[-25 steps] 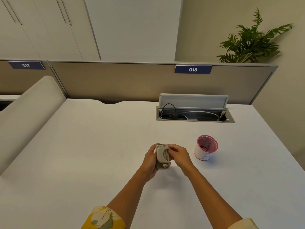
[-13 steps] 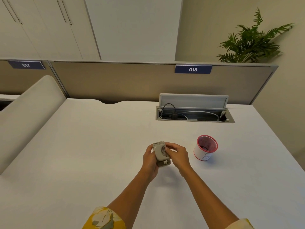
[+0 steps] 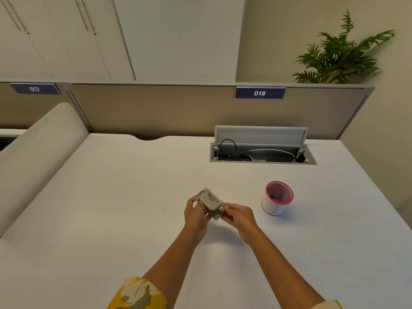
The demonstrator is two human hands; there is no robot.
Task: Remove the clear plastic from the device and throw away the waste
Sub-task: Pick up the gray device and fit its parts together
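A small grey boxy device (image 3: 209, 202) with metal screws at its ends is held above the white desk (image 3: 111, 208), tilted with one end up-left. My left hand (image 3: 196, 214) grips it from the left and underneath. My right hand (image 3: 239, 216) pinches its lower right end with the fingertips. Clear plastic on the device cannot be made out. A white cup with a red rim (image 3: 277, 198) stands on the desk to the right of my hands, holding some scraps inside.
An open cable hatch (image 3: 263, 150) with wires sits at the back of the desk, lid raised. A beige partition (image 3: 156, 110) with signs 017 and 018 runs behind. A padded divider (image 3: 33, 157) borders the left side; a plant (image 3: 341, 54) stands at back right.
The device has been turned from nearly upright to a diagonal tilt. My right hand slid from its top face down to its lower right end; both hands stayed in place above the desk.
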